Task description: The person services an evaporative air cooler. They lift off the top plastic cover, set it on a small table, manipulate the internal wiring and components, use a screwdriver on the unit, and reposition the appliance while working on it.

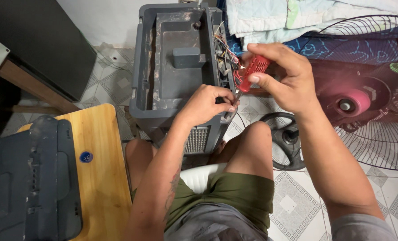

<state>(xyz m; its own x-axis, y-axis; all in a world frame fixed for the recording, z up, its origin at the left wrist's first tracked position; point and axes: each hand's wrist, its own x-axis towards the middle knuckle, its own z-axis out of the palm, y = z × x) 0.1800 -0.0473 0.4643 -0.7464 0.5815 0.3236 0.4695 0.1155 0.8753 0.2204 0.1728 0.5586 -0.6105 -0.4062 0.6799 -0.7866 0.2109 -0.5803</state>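
1. One screwdriver [252,71], red handle, slants down and left; its shaft meets the right rim of the housing [179,67].
2. One right hand [281,76]: fingers clamped on the red handle, thumb on its lower end.
3. One left hand [208,105]: fingers pinched together at the screwdriver's shaft, close to the tip, resting on the housing's front right corner.
4. One grey plastic housing, open at the top, stands on the floor [297,205] between the person's two bare knees. Inside it, one raised block shows.
5. One bundle of wires [228,56], red, white and others, too tangled to count, runs along the housing's right wall, just beside the screwdriver handle.
6. One wooden surface [100,165] at the left carries one dark grey cover [29,178] and has one blue dot.
7. One fan [364,98] with a wire grille and pink hub lies at the right; one round black base [288,138] sits near the right knee.
8. One pile of folded blankets [297,18] lies behind the hands.
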